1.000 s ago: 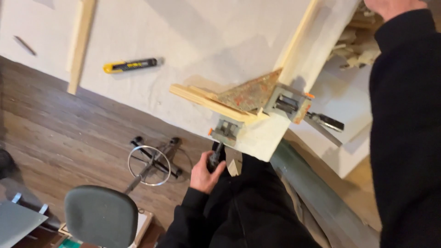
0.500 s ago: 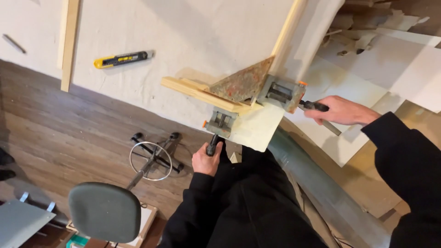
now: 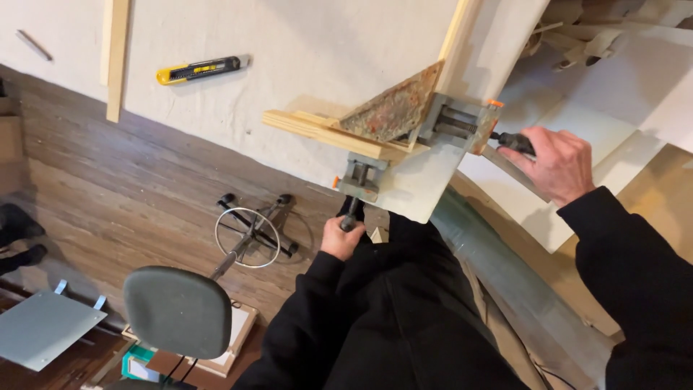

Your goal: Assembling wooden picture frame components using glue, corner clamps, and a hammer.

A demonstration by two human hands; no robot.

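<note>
At the far left a wood strip (image 3: pixel 114 58) lies on the white tabletop (image 3: pixel 303 43), and right of it a yellow-and-black knife (image 3: pixel 202 69), both well apart from our hands. Below them, on the wooden floor (image 3: pixel 94 188), stands a stool (image 3: pixel 177 310) with a ring footrest.

At the tabletop's edge sits the corner clamp (image 3: pixel 404 137), a metal frame with a rusty triangular plate. It holds two wood pieces at a right angle: one batten (image 3: pixel 325 131) runs off to the left, the other (image 3: pixel 462 36) runs up and away. Both lie seated in the clamp's jaws, so the joint looks set up already (how firmly it is screwed down we cannot tell).

Our left hand (image 3: pixel 341 238) is closed around the dark handle (image 3: pixel 351 215) of the near screw, which hangs below the tabletop's edge. Our right hand (image 3: pixel 556 162) is closed on the handle (image 3: pixel 514 141) of the other screw, which sticks out to the right over a pale board (image 3: pixel 606 123). So the hands are apart, one on each screw.

Judging from this, the placing of the pieces is done and what is in hand is work on the two screws; we see no glue, nail or screw at the joint itself, so any fixing seems not yet done.
</note>
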